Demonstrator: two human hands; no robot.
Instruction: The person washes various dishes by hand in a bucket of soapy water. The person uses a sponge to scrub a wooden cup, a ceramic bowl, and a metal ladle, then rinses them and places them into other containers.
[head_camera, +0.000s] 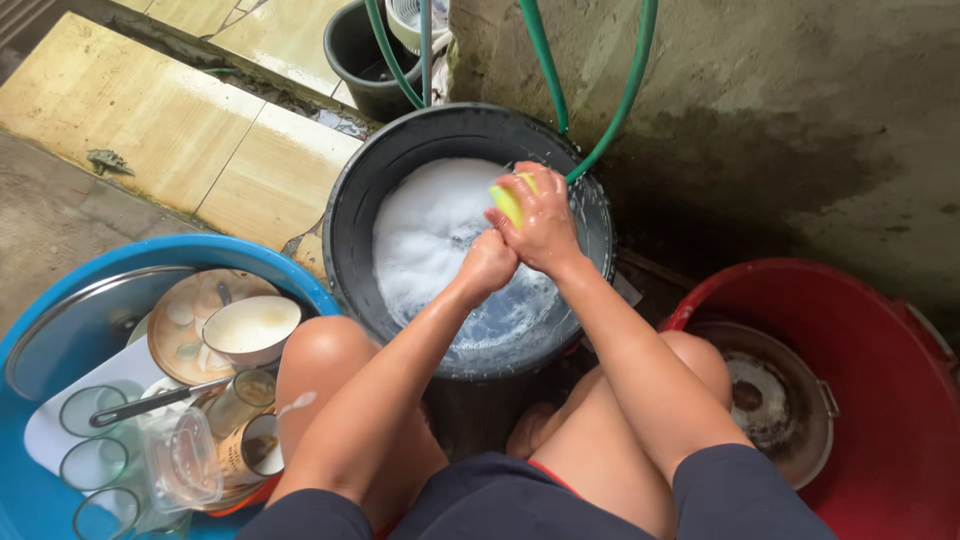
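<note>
Both my hands meet over a black bucket (350, 215) filled with white soapy foam (430, 225). My right hand (545, 220) is closed around a yellow-green sponge (508, 200), whose edge sticks out at the fingers. My left hand (487, 262) is curled into a fist just below and against the right hand; whether it holds anything is hidden. Both forearms are wet, and my knees frame the bucket.
A blue basin (215, 255) at left holds a metal lid, plates, a bowl, glasses, a plastic box and a ladle. A red basin (880, 360) at right holds a dirty metal pan (775, 400). Green hoses (610, 120) hang over the bucket. A dark pail (360, 55) stands behind.
</note>
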